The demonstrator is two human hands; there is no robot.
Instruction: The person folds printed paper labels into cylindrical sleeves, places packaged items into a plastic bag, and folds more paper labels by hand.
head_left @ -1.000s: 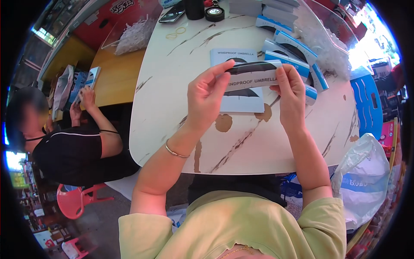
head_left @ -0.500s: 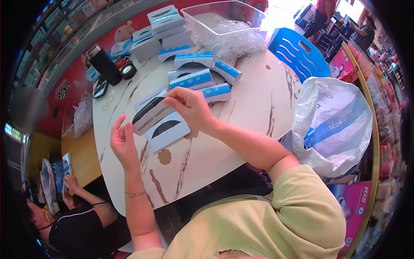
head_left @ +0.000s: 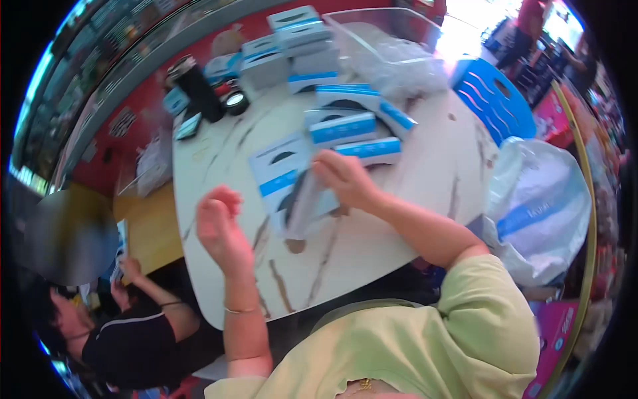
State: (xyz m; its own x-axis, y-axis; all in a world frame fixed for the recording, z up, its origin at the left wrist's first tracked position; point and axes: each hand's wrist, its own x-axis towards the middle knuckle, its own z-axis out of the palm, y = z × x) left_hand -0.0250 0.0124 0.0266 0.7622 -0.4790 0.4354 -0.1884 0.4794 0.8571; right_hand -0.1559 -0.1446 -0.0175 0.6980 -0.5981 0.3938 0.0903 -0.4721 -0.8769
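Pretty bright spot: marble-look worktop (head_left: 425,176), red wall (head_left: 146,100) far left, wooden table (head_left: 149,223) left, blue chair (head_left: 495,100) far right.

a worker wears a plain, pale yellow-green top (head_left: 412,352) with 2 short, loose sleeves, its cloth spreading below the grip of the right hand (head_left: 349,179). the right sleeve (head_left: 492,306), lower and to the right of the grip, hangs wide and falls in soft folds; the left sleeve (head_left: 236,387), lower and to the left, shows only in part. a grey-green strip (head_left: 362,307) runs along the hem, directly below the grip. farther down, a gold-coloured pendant (head_left: 365,384) sits at a wavy-edged neckline. 1 thin, pale bracelet (head_left: 239,310) circles the wrist of the left hand (head_left: 222,226), lower left of the grip.
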